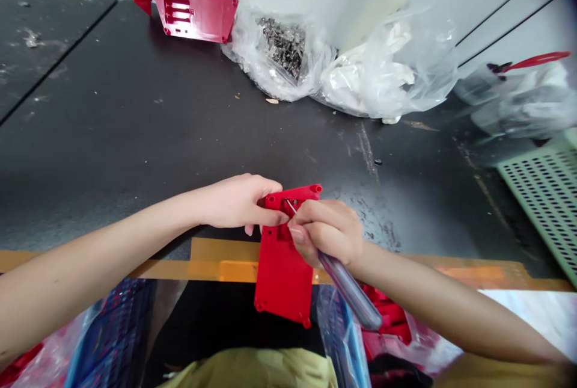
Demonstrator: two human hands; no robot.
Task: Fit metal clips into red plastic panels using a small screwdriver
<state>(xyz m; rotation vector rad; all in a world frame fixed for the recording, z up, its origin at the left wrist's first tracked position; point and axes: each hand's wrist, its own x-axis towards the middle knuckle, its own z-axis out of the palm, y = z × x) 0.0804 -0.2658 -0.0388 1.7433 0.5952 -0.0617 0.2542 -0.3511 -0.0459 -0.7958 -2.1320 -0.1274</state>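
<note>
Right at the fingertips: my right hand (331,228) has its fingers curled tight around a slim tool (349,290), thin metal shaft out front, clear handle trailing back below the palm. That shaft reaches into the far end of the red panel (283,286), just beside a small coiled spring (295,202); whether they touch, I can't tell from up here. On the other side, my left hand (243,201) has the panel pinched at that far end, thumb on its face, other fingers partly hidden. The panel juts over the near edge of the bench (157,135), across the orange tape (205,255). I judge it light, stiff plastic, slightly slick; best held by its side edges, clear of the corner posts. The spring looks tiny and easy to lose. Farther out, a bag of metal parts (283,45) sits between red parts (202,15) and a bag of white pieces (347,81).
</note>
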